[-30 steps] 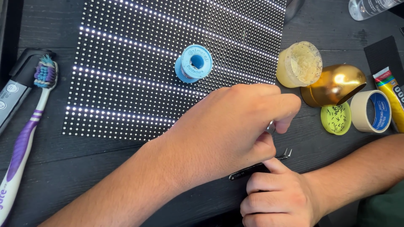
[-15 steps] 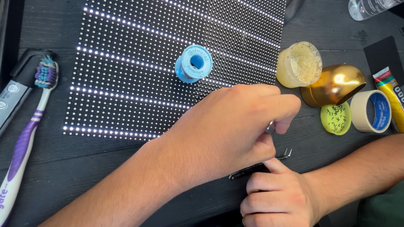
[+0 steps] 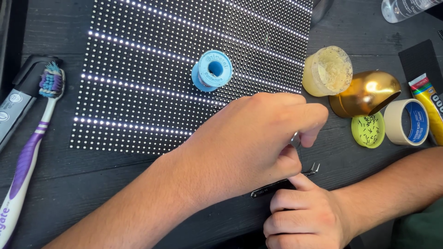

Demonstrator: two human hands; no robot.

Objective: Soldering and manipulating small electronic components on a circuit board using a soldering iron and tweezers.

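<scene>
The left hand curls over the counter, its thumb and forefinger pinching a small silvery metal piece at the fingertips. Just below it, the right hand is closed in a loose fist, thumb pressing down on black tweezers that lie flat on the counter, their forked tip poking out just right of the left hand's knuckles. Beyond the left hand lies a black dotted panel with lit white rows, a blue spool resting on it. To the right of the hands sit a yellowish jar, a gold dome-shaped piece, a green lid and a tape roll. Well off to the left lies a purple toothbrush.
</scene>
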